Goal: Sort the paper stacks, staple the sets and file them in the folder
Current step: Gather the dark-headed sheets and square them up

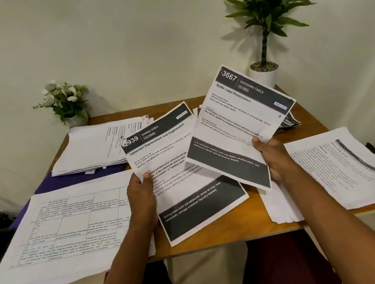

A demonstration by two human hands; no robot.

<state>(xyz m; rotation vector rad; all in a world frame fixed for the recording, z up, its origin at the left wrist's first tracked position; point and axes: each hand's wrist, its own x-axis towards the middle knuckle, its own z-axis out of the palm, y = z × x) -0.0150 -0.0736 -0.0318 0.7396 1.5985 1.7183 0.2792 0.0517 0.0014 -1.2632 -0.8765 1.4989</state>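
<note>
Both hands are raised over the middle of the table, each grasping one printed sheet. The left hand pinches sheet 2939, headed "Dining Area", at its left edge, with the thumb on the printed face and the fingers behind. The right hand pinches sheet 3667, headed "Dressing Table", near its lower right edge in the same way. Sheet 3667 is tilted and held higher, and its lower left corner overlaps the right side of sheet 2939. A gridded stack covers the table's near left part and hangs over the front edge. A second stack lies at the far left. The purple folder lies flat on the table's left side, showing between these two stacks and partly under both. A right stack of text pages lies on the table's right side, over its edge, atop more white pages. A few dark-banded sheets peek out at the far right, behind sheet 3667. Flowers stand at the table's far left corner and a potted plant at its far right corner.
</note>
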